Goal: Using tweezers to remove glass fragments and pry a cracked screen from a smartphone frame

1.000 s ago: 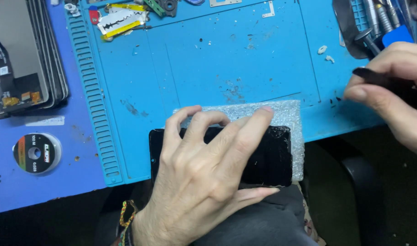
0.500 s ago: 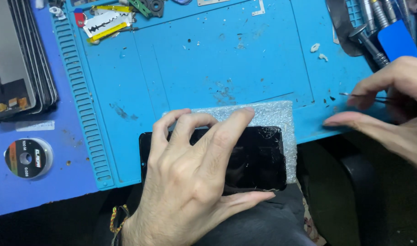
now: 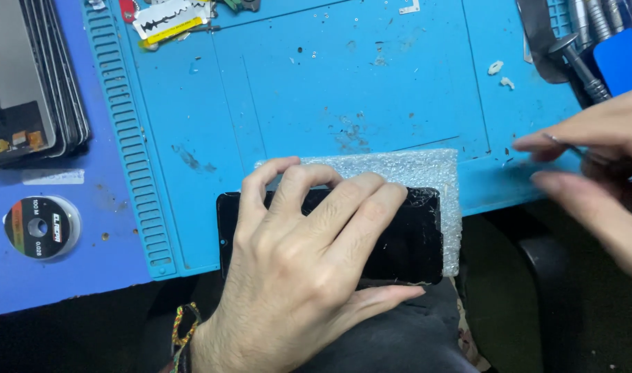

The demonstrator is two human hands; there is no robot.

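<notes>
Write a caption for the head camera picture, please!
Left hand pins a cracked black phone on bubble wrap; right hand pinches a thin tool.

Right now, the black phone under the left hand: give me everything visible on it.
The phone is a black, glossy slab with rounded corners, lying flat and face up, long side across. Cracks show at its upper right corner. It rests on a sheet of bubble wrap at the near edge of the blue mat, overhanging toward the lap. The left hand presses on it, fingers spread.

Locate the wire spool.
In the head view the spool lies flat at the far left, on the darker blue surface just left of the blue mat and below the stacked screens.
</notes>
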